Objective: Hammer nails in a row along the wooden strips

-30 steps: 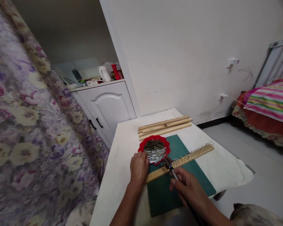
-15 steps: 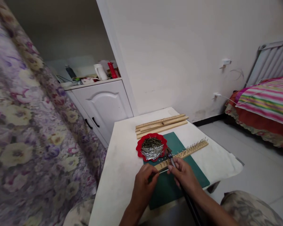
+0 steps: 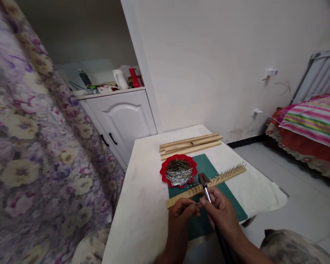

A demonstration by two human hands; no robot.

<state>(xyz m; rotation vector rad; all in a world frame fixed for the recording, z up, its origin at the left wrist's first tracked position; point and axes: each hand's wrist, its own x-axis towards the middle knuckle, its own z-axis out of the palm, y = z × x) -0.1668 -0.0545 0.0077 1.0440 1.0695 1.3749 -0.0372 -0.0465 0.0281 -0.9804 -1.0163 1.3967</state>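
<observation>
My right hand (image 3: pixel 219 206) grips a hammer (image 3: pixel 204 179) with a metal neck and a black handle, its head pointing away from me. Close beside it, my left hand (image 3: pixel 183 210) pinches a thin nail (image 3: pixel 196 204), whose end is near the right fingertips. Just beyond both hands lies a wooden strip (image 3: pixel 178 199) across a green board (image 3: pixel 205 161). Nails stand in its middle and right part; small holes show at its left end. A red scalloped dish (image 3: pixel 163 172) full of loose nails sits behind the strip, partly over the board.
Several bare wooden strips (image 3: pixel 192 145) lie at the back of the white table (image 3: pixel 140 183). A white cabinet (image 3: pixel 126 113) and a flowered curtain (image 3: pixel 24 146) stand to the left. A bed with a striped cover (image 3: pixel 316 113) is on the right.
My left hand has come from the red dish towards my right hand, with a nail between its fingers. The hammer head has shifted slightly right, off the strip's left part.
</observation>
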